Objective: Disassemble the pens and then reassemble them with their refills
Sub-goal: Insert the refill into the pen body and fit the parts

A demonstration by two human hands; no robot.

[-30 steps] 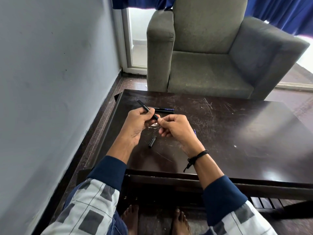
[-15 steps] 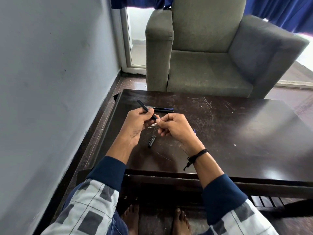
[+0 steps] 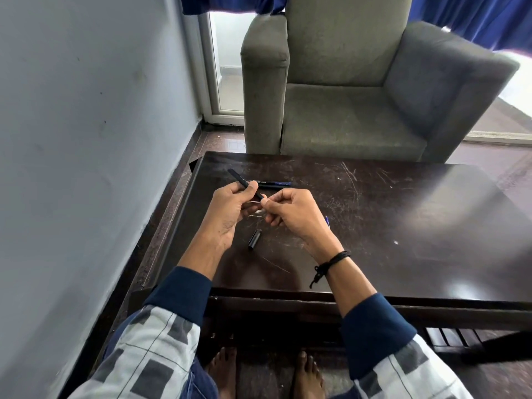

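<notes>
Step in hand, judging by the pose, looks like working a small part in or out at the lower-right end of the slim black plastic pen barrel [image 3: 239, 177]. Doing it well is meaning lining part & barrel up on one axis, w/ the left hand [image 3: 227, 214] acting as a steady holder and the right hand [image 3: 293, 214] doing the fine work. A light twist is probably beating force, since a sideways lean is risking a bent refill or a cross-started thread. The left hand is gripping the barrel mid-length, fingers curled round it, w/ the barrel slanting from upper left down to centre, lifted off the dark scratched wooden bench [image 3: 403, 226]. The right hand is closed narrow, thumb & forefinger pinching at the barrel's end, other fingers tucked in. Whether a refill or a tip piece is sitting between them is too small to tell. A short black pen piece [image 3: 254, 239] is lying loose on the bench just below the hands, untouched. Two dark pens [image 3: 276, 184] are lying side by side just above the hands, at centre frame. A blue pen tip [image 3: 327, 220] is peeking out just right of the right hand, the rest hidden.
</notes>
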